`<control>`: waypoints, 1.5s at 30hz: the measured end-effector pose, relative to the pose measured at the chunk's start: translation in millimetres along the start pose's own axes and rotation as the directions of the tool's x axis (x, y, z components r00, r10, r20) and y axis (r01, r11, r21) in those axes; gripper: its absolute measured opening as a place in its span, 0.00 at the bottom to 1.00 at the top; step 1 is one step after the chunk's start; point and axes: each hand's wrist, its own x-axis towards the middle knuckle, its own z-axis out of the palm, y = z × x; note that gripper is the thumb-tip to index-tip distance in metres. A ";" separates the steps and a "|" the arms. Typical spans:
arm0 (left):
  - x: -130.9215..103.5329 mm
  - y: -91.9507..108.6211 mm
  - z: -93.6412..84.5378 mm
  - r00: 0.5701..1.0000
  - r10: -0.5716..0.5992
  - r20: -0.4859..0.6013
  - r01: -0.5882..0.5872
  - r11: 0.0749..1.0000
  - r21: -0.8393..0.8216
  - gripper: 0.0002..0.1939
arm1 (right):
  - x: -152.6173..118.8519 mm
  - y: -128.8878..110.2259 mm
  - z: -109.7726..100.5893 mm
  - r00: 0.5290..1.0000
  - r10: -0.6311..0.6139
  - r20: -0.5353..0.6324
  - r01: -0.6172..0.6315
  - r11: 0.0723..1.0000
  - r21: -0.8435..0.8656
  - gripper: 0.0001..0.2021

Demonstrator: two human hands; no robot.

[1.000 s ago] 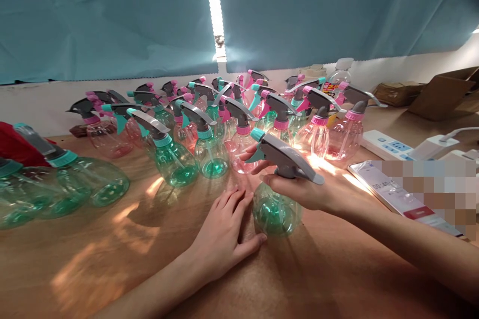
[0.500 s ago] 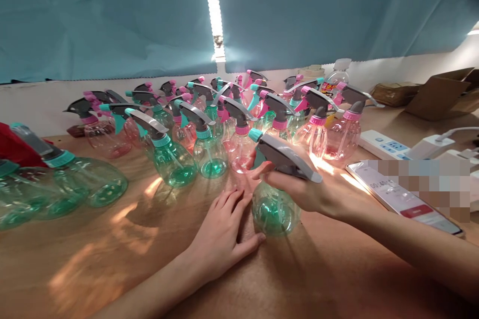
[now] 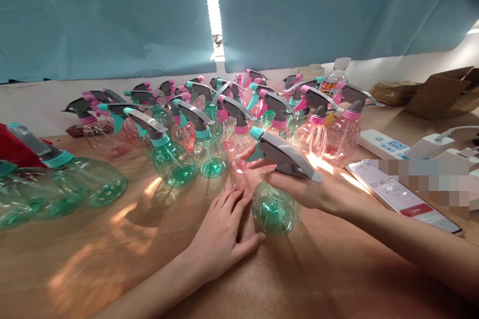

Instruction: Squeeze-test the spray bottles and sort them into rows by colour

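A green-tinted clear spray bottle (image 3: 277,212) stands on the table in front of me, with a grey head and a turquoise nozzle and trigger. My right hand (image 3: 295,187) is around its neck, just below the head; the fingers reach forward by the trigger, partly hidden behind it. Flat on the tabletop to the left of this bottle lies my left hand (image 3: 224,232), fingers stretched out and holding nothing. Its thumb tip is close to the bottle's base. Beyond both hands stand another green spray bottle (image 3: 210,157) and a pink one (image 3: 239,144).
Several more pink and green spray bottles crowd the back of the wooden table (image 3: 179,284). Other green bottles (image 3: 90,182) stand at the left by a red item (image 3: 22,147). To the right are a phone (image 3: 404,197), a power strip (image 3: 383,144) and an open cardboard box (image 3: 437,92).
The fingers of my right hand have straightened and spread forward around the trigger. My left hand and the bottle are in nearly the same place.
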 end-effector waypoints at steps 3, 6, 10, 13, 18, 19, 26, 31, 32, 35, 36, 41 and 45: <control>-0.1 0.5 -0.4 1.000 -0.008 0.018 0.008 1.000 0.006 0.34 | 1.2 1.8 0.5 1.000 -0.010 0.001 0.010 1.000 -0.008 0.17; 0.3 0.6 -0.2 1.000 -0.010 0.024 0.010 1.000 0.018 0.34 | 0.5 1.0 -1.3 1.000 -0.006 0.004 0.006 1.000 -0.003 0.18; 0.8 0.2 0.8 1.000 -0.001 0.014 0.001 1.000 0.015 0.34 | 0.7 -1.9 -1.7 0.999 -0.030 0.032 0.028 0.999 0.039 0.17; 0.3 0.2 1.5 1.000 -0.004 0.005 0.004 1.000 0.010 0.32 | 2.5 -4.4 0.2 0.998 -0.057 0.034 0.053 0.994 0.098 0.15; 0.3 0.0 1.9 1.000 0.006 -0.004 -0.006 1.000 0.012 0.29 | 4.9 -6.7 4.7 0.999 -0.034 0.034 0.026 0.979 0.201 0.17; 0.7 -0.1 1.9 1.000 0.008 -0.006 -0.008 1.000 0.010 0.28 | 5.2 -6.4 5.5 0.999 -0.024 0.034 0.017 0.980 0.197 0.17; 1.8 -0.5 1.2 1.000 0.014 -0.013 -0.014 1.000 0.003 0.28 | 6.9 -4.5 8.7 0.997 -0.072 -0.018 0.074 0.979 0.191 0.18; 0.5 0.1 1.0 1.000 0.012 -0.007 -0.012 1.000 0.007 0.29 | 6.2 -7.7 8.4 0.999 -0.045 -0.007 0.045 0.981 0.189 0.20; 0.3 0.1 1.3 1.000 0.012 -0.004 -0.012 1.000 0.009 0.30 | 5.9 -8.8 8.0 1.000 -0.029 -0.003 0.029 0.982 0.187 0.20; 0.2 -0.2 2.4 1.000 0.011 -0.003 -0.011 1.000 0.016 0.30 | 5.4 -12.1 7.0 1.000 0.023 0.019 -0.026 0.984 0.178 0.21; 0.4 -0.3 2.7 1.000 0.009 -0.003 -0.009 1.000 0.017 0.31 | 5.4 -12.8 6.7 0.999 0.036 0.028 -0.040 0.983 0.177 0.21; 1.5 -0.6 2.3 1.000 0.008 -0.001 -0.008 1.000 0.017 0.30 | 5.9 -11.0 6.0 0.996 0.051 0.066 -0.062 0.983 0.171 0.20; 1.1 -0.2 2.0 1.000 0.010 -0.006 -0.010 1.000 0.017 0.30 | 6.2 -5.8 6.6 0.995 0.011 0.098 -0.027 0.986 0.163 0.21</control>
